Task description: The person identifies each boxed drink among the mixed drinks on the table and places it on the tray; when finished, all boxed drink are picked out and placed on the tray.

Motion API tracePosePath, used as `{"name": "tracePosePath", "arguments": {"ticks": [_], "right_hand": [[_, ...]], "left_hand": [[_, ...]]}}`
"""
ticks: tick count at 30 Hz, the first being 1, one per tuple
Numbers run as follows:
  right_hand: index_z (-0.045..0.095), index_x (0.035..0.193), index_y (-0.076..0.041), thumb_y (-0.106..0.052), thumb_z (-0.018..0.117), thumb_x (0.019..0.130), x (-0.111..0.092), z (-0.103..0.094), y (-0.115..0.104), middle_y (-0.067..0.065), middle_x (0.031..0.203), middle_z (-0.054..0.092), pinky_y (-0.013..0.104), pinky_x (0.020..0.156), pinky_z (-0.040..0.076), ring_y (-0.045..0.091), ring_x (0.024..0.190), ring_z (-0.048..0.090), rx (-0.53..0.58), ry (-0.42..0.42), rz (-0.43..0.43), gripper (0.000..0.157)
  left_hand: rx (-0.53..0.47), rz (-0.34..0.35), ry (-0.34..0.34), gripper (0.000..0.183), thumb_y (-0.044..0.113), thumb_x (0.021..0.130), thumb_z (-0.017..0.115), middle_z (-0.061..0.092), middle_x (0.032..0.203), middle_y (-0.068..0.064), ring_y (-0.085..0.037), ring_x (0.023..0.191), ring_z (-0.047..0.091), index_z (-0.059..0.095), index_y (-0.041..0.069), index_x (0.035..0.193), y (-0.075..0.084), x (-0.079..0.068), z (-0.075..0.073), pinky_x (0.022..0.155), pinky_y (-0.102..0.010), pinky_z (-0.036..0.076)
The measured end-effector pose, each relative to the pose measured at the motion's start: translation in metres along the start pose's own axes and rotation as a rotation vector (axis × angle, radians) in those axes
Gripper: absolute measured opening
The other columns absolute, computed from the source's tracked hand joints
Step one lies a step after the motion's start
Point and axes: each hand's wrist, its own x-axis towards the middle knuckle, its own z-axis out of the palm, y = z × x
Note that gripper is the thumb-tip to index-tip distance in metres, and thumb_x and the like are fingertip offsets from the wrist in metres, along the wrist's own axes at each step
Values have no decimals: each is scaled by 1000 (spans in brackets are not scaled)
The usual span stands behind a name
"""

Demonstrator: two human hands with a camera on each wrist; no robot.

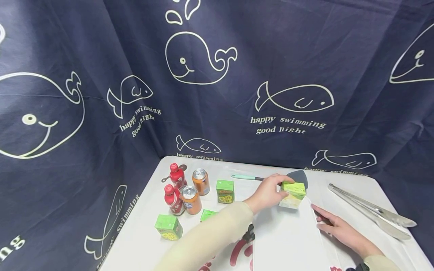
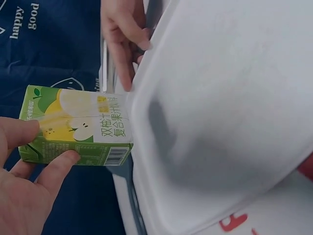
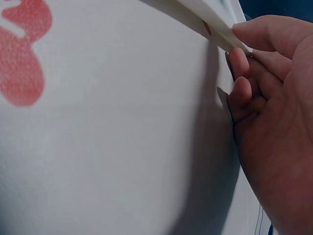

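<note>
My left hand (image 1: 269,192) grips a green and yellow juice carton (image 2: 73,122) between thumb and fingers. The carton is at the far end of a white tray (image 2: 230,98), with its printed lower end right at the rim in the left wrist view. On the tray's right side, my right hand (image 1: 339,229) pinches the rim between thumb and fingers. The right wrist view shows that hand (image 3: 269,88) at the tray's edge (image 3: 210,14), which is raised above the white tabletop there. A turner (image 1: 300,177) with a dark blade lies partly hidden behind the carton.
Left on the table stand two red bottles (image 1: 174,199), two orange cans (image 1: 201,182) and green cartons (image 1: 225,192); my left sleeve partly covers one carton (image 1: 207,214). A dark spoon (image 1: 182,168) lies behind the bottles. Metal tongs (image 1: 369,210) lie at right. A dark curtain (image 1: 237,131) hangs behind.
</note>
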Motion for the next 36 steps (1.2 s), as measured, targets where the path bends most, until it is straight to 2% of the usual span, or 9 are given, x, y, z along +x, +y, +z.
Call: {"name": "tracePosePath", "arguments": {"ticks": [3, 7, 13, 21, 26, 32, 36], "right_hand": [[32, 161, 1, -28, 66, 103, 0, 0, 0, 21, 139, 55, 23, 78, 48, 5, 106, 49, -8, -1, 8, 74], [32, 161, 1, -27, 67, 103, 0, 0, 0, 19, 133, 56, 24, 76, 49, 5, 104, 49, 11, -5, 10, 74], [31, 161, 2, -25, 66, 103, -1, -1, 0, 15, 129, 57, 25, 75, 49, 5, 104, 48, 32, -4, 14, 73], [29, 161, 3, -26, 64, 104, 0, 0, 1, 13, 126, 58, 24, 75, 47, 4, 103, 48, 16, -12, 14, 73], [30, 162, 1, -26, 65, 103, 1, 1, 0, 16, 128, 57, 26, 75, 48, 7, 104, 48, 28, -19, 25, 74], [31, 161, 2, -28, 65, 103, -1, 1, -1, 15, 130, 58, 22, 81, 48, 4, 107, 49, 8, -15, 11, 73], [29, 161, 2, -26, 65, 103, 0, 1, -1, 16, 127, 56, 27, 72, 50, 6, 102, 49, 38, -22, 20, 74]], "left_hand": [[4, -11, -1, 42, 2, 90, 80, 67, 120, 10, 3, 101, 58, 72, 19, 127, -3, 2, 10, 89, -13, 49], [18, -5, 10, 42, 3, 89, 81, 68, 118, 10, 4, 101, 58, 72, 19, 127, -8, 6, 24, 88, -9, 44], [7, -32, 24, 42, 4, 90, 80, 68, 123, 12, 3, 110, 58, 72, 20, 128, -12, 7, 37, 95, -11, 44], [-23, -82, 33, 42, 2, 90, 79, 67, 125, 11, -1, 116, 59, 73, 21, 128, -12, 2, 46, 102, -15, 43], [-35, -94, 51, 43, 3, 90, 78, 66, 124, 12, -1, 116, 59, 72, 22, 128, -15, 2, 51, 101, -16, 44], [-33, -94, 60, 42, 4, 90, 78, 67, 124, 12, -2, 118, 59, 72, 22, 128, -18, 4, 54, 102, -16, 43], [-25, -91, 61, 42, 4, 91, 78, 66, 125, 12, -2, 118, 59, 72, 22, 128, -17, 5, 55, 102, -16, 43]]}}
